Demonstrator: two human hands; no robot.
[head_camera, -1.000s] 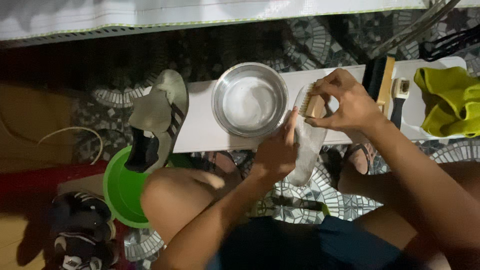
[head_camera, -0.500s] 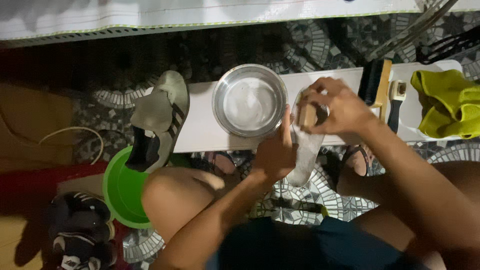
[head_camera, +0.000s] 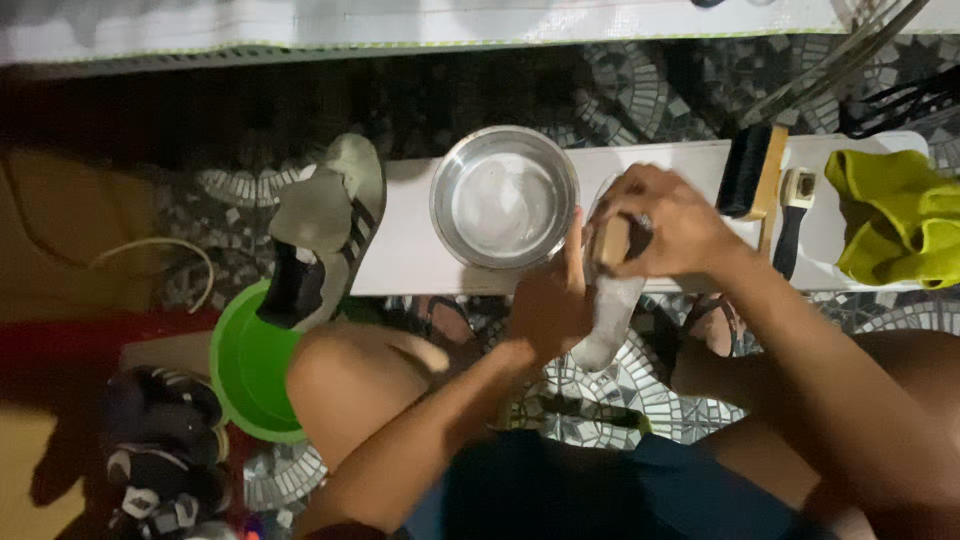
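1. White shoe (head_camera: 612, 315): held upright over the patterned tile floor (head_camera: 640, 75), just in front of the white counter (head_camera: 400, 260), between the person's knees.
2. Left hand (head_camera: 548, 300): closed around the shoe's side, thumb pointing up toward the steel bowl.
3. Right hand (head_camera: 665, 220): fingers curled tight on a small brush (head_camera: 612, 240) with a pale wooden back, pressed to the top of the shoe.
4. Steel bowl (head_camera: 503, 196): round, standing on the counter just left of the right hand; its contents cannot be made out.
5. Dark brush (head_camera: 747, 170) with a wooden back: lies on the counter just right of the right hand, with a smaller dark-handled tool (head_camera: 793, 215) beside it.
6. Yellow-green cloth (head_camera: 895, 215): crumpled at the counter's right end.
7. Grey sandal (head_camera: 322, 232): leans over the counter's left end, above a green basin (head_camera: 250, 365) on the floor.
8. Dark shoes (head_camera: 160, 440): on the floor at lower left, well apart from the hands.
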